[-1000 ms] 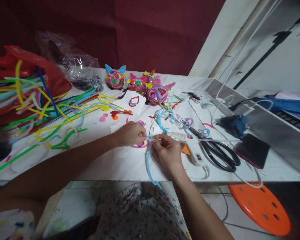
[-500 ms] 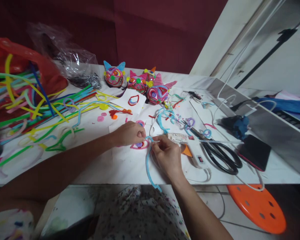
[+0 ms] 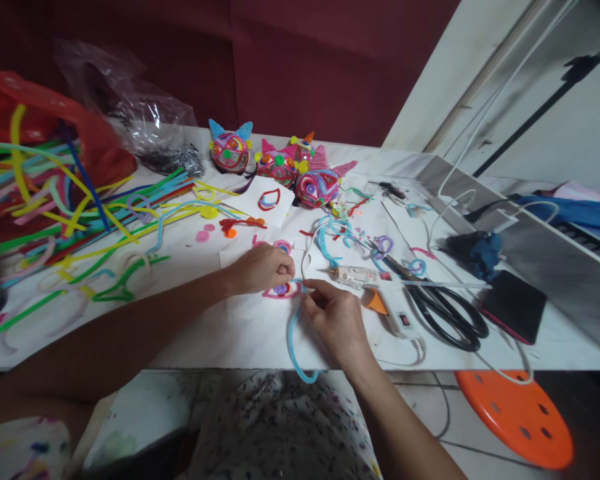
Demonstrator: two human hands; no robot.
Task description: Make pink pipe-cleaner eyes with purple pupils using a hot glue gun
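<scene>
A light blue pipe cleaner (image 3: 293, 343) hangs in a curve over the table's front edge, its upper end pinched in my right hand (image 3: 334, 317). My left hand (image 3: 264, 268) is closed at the same upper end, just left of my right fingertips. Under and beside the hands, on white paper (image 3: 245, 313), lies a pink eye-shaped outline (image 3: 271, 294) with a purple coil (image 3: 281, 289) inside. Another coil in pink and purple (image 3: 283, 247) sits just behind my left hand.
To the right are a glue gun (image 3: 397, 310), black-handled scissors (image 3: 445, 313) and a dark phone-like object (image 3: 515, 305). Decorated pink heads (image 3: 316, 187) stand at the back. Many pipe cleaners (image 3: 80, 200) and a red bag (image 3: 103, 143) fill the left. An orange stool (image 3: 520, 417) is below.
The loose end of the light blue pipe cleaner has swung and now curls to the right at the table edge. Both hands stay close together, with the right fingers slightly lower.
</scene>
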